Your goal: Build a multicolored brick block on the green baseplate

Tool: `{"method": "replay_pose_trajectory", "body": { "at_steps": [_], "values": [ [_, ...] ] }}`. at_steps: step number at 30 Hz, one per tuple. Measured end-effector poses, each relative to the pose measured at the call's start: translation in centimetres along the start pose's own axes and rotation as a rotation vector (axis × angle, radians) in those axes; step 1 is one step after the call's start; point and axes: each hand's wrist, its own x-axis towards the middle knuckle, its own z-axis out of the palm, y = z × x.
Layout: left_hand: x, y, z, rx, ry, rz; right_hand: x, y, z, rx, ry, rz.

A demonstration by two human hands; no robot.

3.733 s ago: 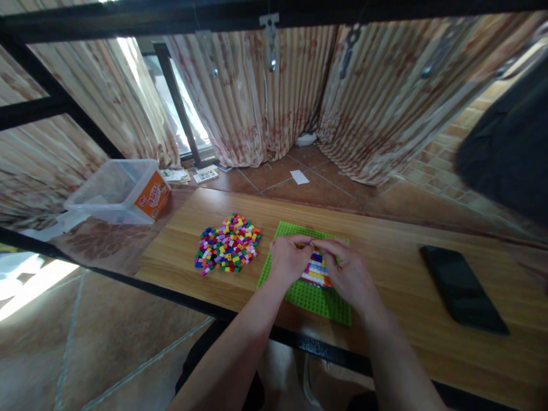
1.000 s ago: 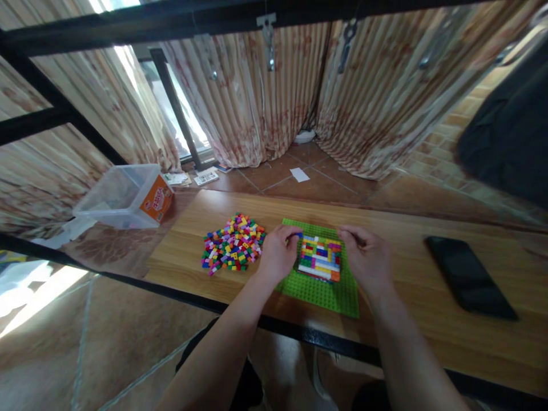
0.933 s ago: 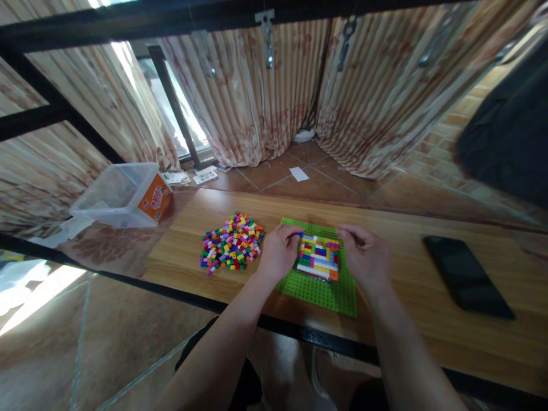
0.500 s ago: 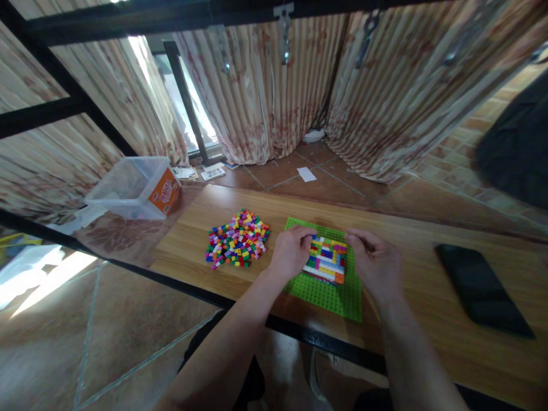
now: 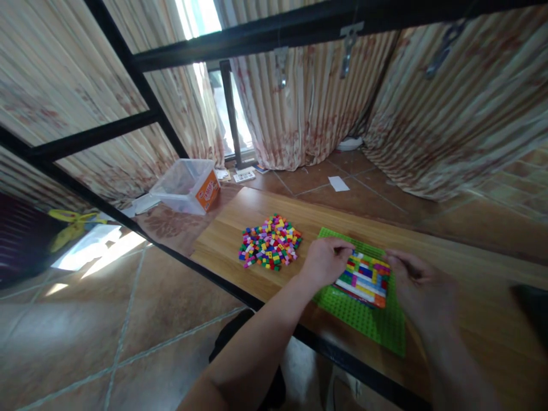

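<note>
A green studded baseplate (image 5: 371, 323) lies on the wooden table (image 5: 240, 220). On it sits a flat block of many-coloured small bricks (image 5: 363, 278). My left hand (image 5: 324, 262) rests at the block's left edge, fingers curled with the tips pinched at its top left corner. My right hand (image 5: 422, 285) is at the block's right edge, fingers curled and blurred by motion. A loose heap of small coloured bricks (image 5: 269, 242) lies to the left of my left hand.
A clear plastic tub with an orange label (image 5: 187, 186) stands on the floor past the table's left end. A dark phone (image 5: 533, 302) lies at the far right. A black metal frame (image 5: 141, 100) crosses in front. Curtains hang behind.
The view has swung left, so the table's things sit further right in frame. My hands stay at the two sides of the brick block; earlier they met over its top.
</note>
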Motion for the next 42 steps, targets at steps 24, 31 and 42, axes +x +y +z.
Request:
{"method": "replay_pose_trajectory", "body": {
  "at_steps": [24, 31, 42],
  "values": [
    [1.1, -1.2, 0.0, -0.092, -0.101, 0.023, -0.4, -0.3, 1.0, 0.045, -0.059, -0.083],
    [0.7, -1.8, -0.8, -0.110, -0.097, 0.053, -0.4, -0.5, 0.9, 0.084, -0.060, -0.090],
    [1.2, -2.8, -3.7, -0.018, 0.104, 0.037, -0.2, 0.0, 1.1, 0.066, -0.051, -0.089]
  ]
}}
